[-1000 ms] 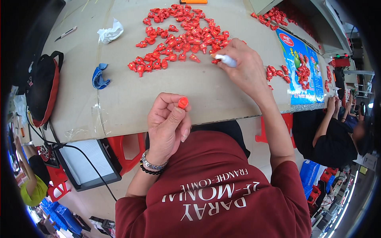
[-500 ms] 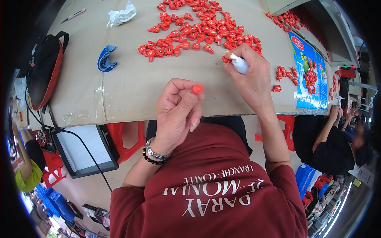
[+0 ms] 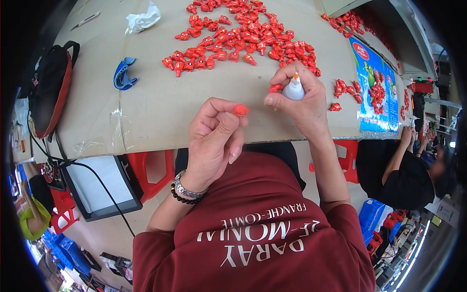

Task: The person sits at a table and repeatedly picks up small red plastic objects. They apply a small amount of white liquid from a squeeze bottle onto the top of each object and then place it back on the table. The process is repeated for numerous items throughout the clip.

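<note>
Red and small, the first piece (image 3: 240,110) sits pinched between thumb and forefinger of the left hand (image 3: 214,134). I see the right hand (image 3: 310,102) wrapped round a white bottle (image 3: 293,91), nozzle up, a second piece (image 3: 276,88) at its fingertips. Beyond both hands, a red pile (image 3: 239,45) lies on the counter (image 3: 160,114). I'd judge the pieces light, stiff, slightly slick, best gripped by their sides; the bottle probably yields, so I'd hold its body lightly.

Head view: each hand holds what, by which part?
Left hand: red piece, by its side. Right hand: white bottle, by its body; another red piece, hold partly hidden.
</note>
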Demonstrator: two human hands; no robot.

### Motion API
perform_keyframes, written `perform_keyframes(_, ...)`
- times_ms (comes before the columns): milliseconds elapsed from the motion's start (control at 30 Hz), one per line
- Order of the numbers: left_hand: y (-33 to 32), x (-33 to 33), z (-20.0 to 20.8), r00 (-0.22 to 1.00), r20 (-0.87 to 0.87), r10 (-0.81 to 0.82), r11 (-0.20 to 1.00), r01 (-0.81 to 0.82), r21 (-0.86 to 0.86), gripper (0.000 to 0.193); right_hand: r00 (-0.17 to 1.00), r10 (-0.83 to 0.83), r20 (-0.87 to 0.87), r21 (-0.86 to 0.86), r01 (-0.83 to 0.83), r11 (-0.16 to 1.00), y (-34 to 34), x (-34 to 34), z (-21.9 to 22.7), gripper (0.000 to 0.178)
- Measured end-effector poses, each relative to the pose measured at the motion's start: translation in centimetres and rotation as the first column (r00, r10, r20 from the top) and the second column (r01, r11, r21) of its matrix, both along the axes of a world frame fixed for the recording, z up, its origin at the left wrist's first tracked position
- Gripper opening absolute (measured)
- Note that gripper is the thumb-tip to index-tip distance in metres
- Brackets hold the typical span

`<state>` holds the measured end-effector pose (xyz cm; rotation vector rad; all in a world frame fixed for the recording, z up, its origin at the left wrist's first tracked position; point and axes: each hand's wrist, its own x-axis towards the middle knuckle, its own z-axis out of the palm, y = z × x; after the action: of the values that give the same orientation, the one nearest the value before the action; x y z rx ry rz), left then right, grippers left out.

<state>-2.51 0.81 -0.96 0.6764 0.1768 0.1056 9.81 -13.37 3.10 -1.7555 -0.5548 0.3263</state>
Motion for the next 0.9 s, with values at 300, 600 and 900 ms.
perform_keyframes(300, -0.4, 0.2, 0.4, 1.0, -0.026, 0.003, 1.0, -0.002, 0.019, 0.014, 0.997, -0.004, -0.083, 0.051, 0.008, 0.999, -0.6, -0.2, -0.9, 0.025)
perform_keyframes(600, -0.2, 0.3, -0.1, 1.0, -0.015, -0.009, 0.999, 0.008, -0.032, 0.016, 0.828, 0.152, 0.54, -0.492, 0.164, 0.855, -1.0, 0.4, -0.2, 0.019)
perform_keyframes(900, -0.1, 0.4, 0.3, 0.999, -0.043, -0.023, 0.999, 0.021, -0.05, 0.015, 0.886, 0.147, 0.439, -0.522, 0.118, 0.845, -0.7, 0.4, 0.1, 0.018)
